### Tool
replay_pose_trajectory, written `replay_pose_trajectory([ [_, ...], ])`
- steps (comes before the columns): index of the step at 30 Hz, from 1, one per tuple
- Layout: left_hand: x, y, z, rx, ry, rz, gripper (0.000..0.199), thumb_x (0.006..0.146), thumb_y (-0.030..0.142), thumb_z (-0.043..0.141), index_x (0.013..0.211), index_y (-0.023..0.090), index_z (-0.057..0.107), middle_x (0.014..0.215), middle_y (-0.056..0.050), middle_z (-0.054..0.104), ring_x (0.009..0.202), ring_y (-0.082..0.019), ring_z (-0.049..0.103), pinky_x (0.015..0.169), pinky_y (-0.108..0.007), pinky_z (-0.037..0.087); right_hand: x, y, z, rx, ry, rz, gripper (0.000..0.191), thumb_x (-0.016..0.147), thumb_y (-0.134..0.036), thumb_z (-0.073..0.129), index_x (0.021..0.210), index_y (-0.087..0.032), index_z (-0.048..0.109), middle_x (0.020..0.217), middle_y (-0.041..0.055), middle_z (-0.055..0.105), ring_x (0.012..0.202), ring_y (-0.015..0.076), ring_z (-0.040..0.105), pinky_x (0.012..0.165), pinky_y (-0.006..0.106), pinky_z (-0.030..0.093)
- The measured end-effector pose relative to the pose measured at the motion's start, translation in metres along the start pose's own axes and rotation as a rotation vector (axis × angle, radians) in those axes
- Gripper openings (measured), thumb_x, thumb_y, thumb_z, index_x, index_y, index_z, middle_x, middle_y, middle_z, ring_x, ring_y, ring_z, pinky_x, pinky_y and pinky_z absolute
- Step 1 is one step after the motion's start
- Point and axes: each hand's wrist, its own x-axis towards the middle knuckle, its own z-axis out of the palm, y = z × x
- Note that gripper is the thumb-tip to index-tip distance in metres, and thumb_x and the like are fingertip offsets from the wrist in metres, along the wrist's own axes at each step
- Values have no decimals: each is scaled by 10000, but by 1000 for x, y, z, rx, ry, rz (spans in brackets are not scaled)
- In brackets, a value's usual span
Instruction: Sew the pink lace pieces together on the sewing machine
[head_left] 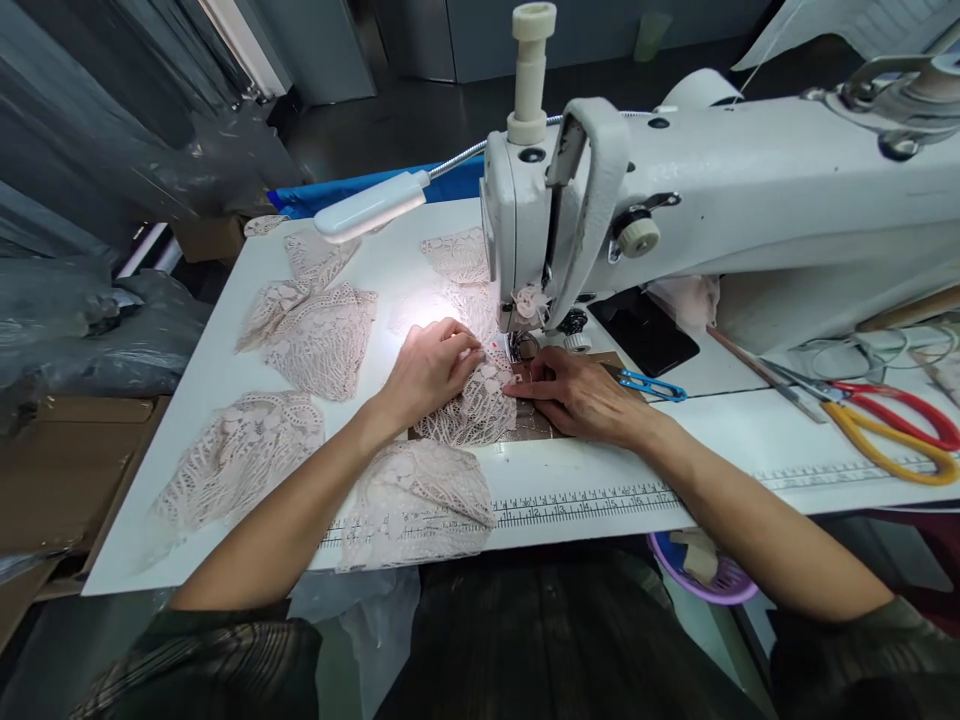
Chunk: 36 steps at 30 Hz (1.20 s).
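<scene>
so both hands are flat on the same lace piece (476, 405) right in front of the sewing machine (675, 210). left hand (431, 368) presses it with fingers loosely curled, right hand (577, 395) lies open with fingertips pinning the edge; neither is gripping. the needle area sits at about 12 o'clock from the gap between them, and the lace runs long from there back toward 6. right hand looks slightly nearer the foot. blue snips (651, 385) at its 3 o'clock. more lace pieces (315, 335) are spread over the table (585, 495) at 9–10. purple basket (712, 580) under the edge holds some scraps, can't tell what
</scene>
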Motion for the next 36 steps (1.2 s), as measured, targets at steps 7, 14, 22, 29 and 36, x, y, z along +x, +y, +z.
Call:
replay_pose_trajectory([
  [7, 9, -7, -9, -129, 31, 95, 179, 945, 299, 539, 938, 141, 623, 974, -77, 684, 815, -158, 627, 637, -285, 495, 0, 1, 0, -11, 6, -17, 303, 940, -179, 525, 1149, -283, 718, 938, 92, 564, 820, 182, 534, 704, 330, 424],
  [14, 2, -7, 4, -42, 28, 414, 171, 945, 309, 571, 992, 175, 666, 1033, -54, 721, 850, -175, 650, 738, -358, 516, 1, 1, 3, -42, 9, -10, 311, 948, -174, 493, 1162, -239, 711, 960, 101, 587, 833, 181, 528, 699, 314, 397],
  [22, -9, 10, 3, 34, -110, 354, 482, 968, 484, 471, 1263, 114, 564, 1297, -170, 603, 1070, -284, 587, 883, -464, 481, 1, 1, 0, -76, 21, -36, 304, 937, -167, 494, 1124, -234, 723, 980, 111, 577, 824, 185, 523, 688, 314, 421],
  [29, -10, 20, 9, 188, -130, 337, 532, 988, 481, 423, 1281, 57, 553, 1372, -205, 546, 1213, -323, 520, 954, -467, 428, -1, 4, -1, -40, 71, -57, 319, 919, -134, 488, 1101, -223, 734, 956, 114, 577, 794, 179, 532, 697, 312, 474],
  [36, -6, 20, 10, 200, -118, 352, 502, 996, 445, 419, 1282, 59, 564, 1371, -196, 554, 1205, -313, 531, 941, -469, 418, -1, 4, -1, -56, 86, -58, 322, 904, -125, 494, 1092, -219, 738, 940, 117, 578, 789, 190, 533, 682, 314, 485],
])
